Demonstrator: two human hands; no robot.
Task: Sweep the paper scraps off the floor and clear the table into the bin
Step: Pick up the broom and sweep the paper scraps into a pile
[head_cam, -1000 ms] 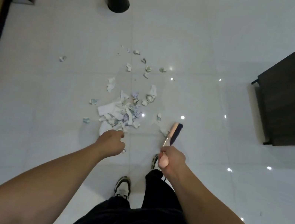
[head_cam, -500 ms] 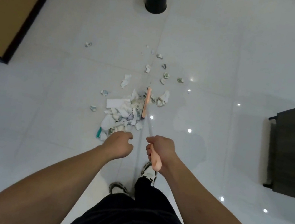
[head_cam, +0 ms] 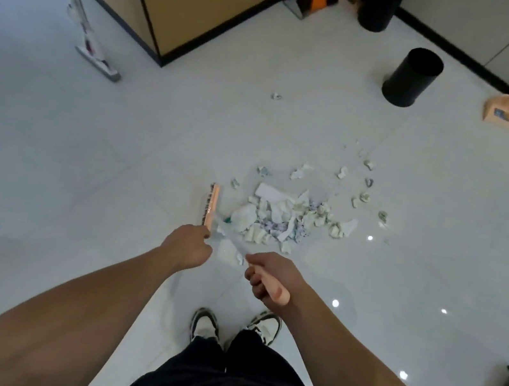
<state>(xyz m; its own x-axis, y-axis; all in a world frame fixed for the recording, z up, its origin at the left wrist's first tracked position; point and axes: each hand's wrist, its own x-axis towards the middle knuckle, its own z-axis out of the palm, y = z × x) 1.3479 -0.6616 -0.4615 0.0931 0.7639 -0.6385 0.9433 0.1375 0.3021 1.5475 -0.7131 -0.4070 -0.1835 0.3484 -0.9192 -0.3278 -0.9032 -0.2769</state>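
Pale tiled floor (head_cam: 152, 149) with a broom (head_cam: 211, 206) set at the left edge of the paper scraps (head_cam: 279, 220).
Sweeping step: right hand (head_cam: 269, 279) wraps the handle's end; left hand (head_cam: 188, 247) curls round the shaft. Next move should push the pile far-right toward the dustpan (head_cam: 507, 112) beside the black bin (head_cam: 412, 77); open floor lies between, with strays (head_cam: 366, 181) there and a cabinet corner (head_cam: 161, 57) far left.

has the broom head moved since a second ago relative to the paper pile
Yes. The broom head now sits at the left edge of the paper pile; earlier it was on the pile's right, so it swept leftward across it.
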